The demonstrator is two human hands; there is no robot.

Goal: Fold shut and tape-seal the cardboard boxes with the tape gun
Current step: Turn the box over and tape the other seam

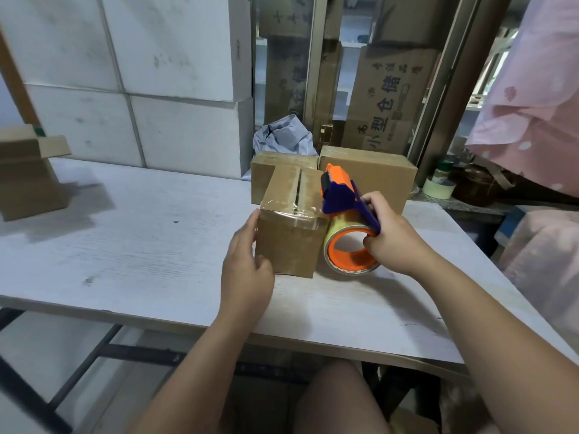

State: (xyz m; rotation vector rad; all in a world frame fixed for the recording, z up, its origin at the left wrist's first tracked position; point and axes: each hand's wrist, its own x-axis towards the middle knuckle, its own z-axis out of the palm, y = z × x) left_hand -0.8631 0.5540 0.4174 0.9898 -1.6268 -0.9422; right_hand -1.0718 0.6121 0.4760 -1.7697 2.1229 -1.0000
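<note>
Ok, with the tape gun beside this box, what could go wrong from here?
The left hand only presses the side of the box, so a pull from the tape gun in the right hand may slide or tip it. The top seam shows a dark gap; flaps could lift if tape misses it. The tape strip at the near edge looks wrinkled and may peel.

The tabletop (125, 245) carries four cardboard boxes: front box (291, 245), left rear box (266, 173) and right rear box (379, 180) at the back edge, open box (28, 183) at the left edge. Tape gun (341, 198): one. Hands: two, left hand (247, 270) and right hand (394, 242).
</note>
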